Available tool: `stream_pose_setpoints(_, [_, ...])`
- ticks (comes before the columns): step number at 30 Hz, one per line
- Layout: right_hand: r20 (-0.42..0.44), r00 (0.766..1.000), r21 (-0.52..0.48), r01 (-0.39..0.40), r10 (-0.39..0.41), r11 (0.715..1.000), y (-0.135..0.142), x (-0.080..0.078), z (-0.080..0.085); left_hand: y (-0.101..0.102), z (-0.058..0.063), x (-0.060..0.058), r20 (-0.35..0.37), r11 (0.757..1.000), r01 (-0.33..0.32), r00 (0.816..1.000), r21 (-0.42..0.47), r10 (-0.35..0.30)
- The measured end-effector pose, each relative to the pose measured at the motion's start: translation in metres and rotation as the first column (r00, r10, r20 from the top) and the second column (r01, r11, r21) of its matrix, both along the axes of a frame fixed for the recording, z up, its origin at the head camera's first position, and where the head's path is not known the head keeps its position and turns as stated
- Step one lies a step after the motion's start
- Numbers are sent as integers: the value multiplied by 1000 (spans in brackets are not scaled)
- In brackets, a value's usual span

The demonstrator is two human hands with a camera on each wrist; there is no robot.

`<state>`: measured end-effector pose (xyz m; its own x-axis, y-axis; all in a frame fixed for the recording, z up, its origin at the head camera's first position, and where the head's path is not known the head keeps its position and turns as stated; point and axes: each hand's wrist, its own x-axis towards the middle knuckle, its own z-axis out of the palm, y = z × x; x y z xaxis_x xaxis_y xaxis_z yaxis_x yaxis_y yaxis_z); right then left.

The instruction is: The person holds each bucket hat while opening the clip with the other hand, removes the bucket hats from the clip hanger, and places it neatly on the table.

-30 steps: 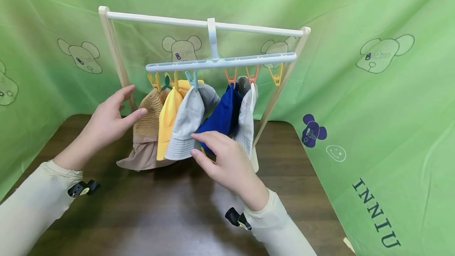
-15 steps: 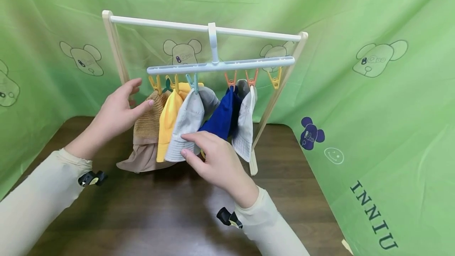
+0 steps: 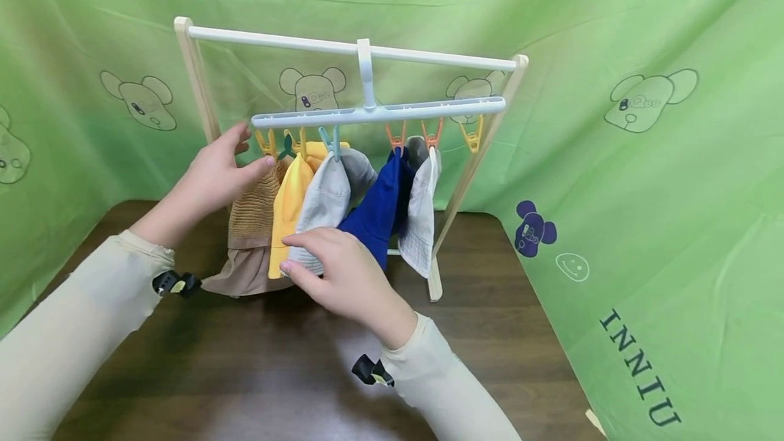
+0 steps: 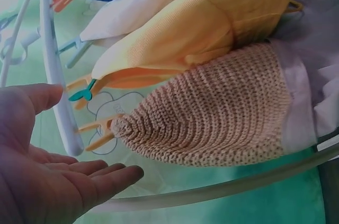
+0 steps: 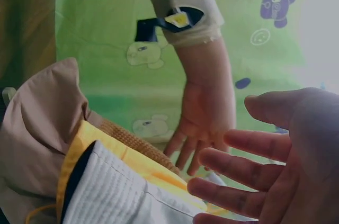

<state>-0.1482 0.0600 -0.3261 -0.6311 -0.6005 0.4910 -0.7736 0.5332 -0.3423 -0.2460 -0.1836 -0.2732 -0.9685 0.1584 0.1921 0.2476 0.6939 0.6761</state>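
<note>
A light blue clip hanger (image 3: 380, 113) carries several hats by coloured clips. My left hand (image 3: 214, 172), fingers apart, is beside the yellow clip (image 4: 98, 134) on the brown knit hat (image 4: 206, 113), holding nothing. In the head view its thumb overlaps the top of that hat; contact cannot be told. Low in front of the light grey bucket hat (image 3: 324, 189) is my right hand (image 3: 346, 278), its fingers extended and nothing in its grasp. The yellow hat (image 3: 288, 203) hangs between the brown and grey ones. Further right hang a blue hat (image 3: 380, 199) and a whitish hat (image 3: 421, 216).
The hanger hooks over the white rail (image 3: 275, 38) of a small wooden rack (image 3: 459, 199). At the hanger's right end, a yellow clip (image 3: 471, 135) bears no hat. Green printed cloth (image 3: 643, 189) surrounds the dark wooden table (image 3: 490, 346).
My left hand has moved right and slightly up, closer to the brown hat's clip. My right hand has drifted left, from the blue hat across the light grey one. The hats hang much as before.
</note>
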Motion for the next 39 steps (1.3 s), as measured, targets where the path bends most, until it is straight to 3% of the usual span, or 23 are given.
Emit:
stream_pose_setpoints(9, [-16,998,-6,-61,61,998,-3,-8,-3,4,5,-13,79,999,7,997,40,-10])
stream_pose_setpoints(16, [-17,995,-15,-100,100,995,-14,-9,-4,8,4,-17,68,995,18,997,102,-25])
stream_pose_setpoints(24, [-7,997,71,-71,71,995,-39,-8,-4,8,7,-23,104,1000,9,994,4,-9])
stream_pose_setpoints(33, [115,990,60,-88,81,994,-60,-10,-6,8,4,-32,144,1000,1,990,-20,2])
stream_pose_setpoints(39, [121,992,77,-52,42,996,-72,-14,-8,6,3,-37,126,999,-24,992,-38,29])
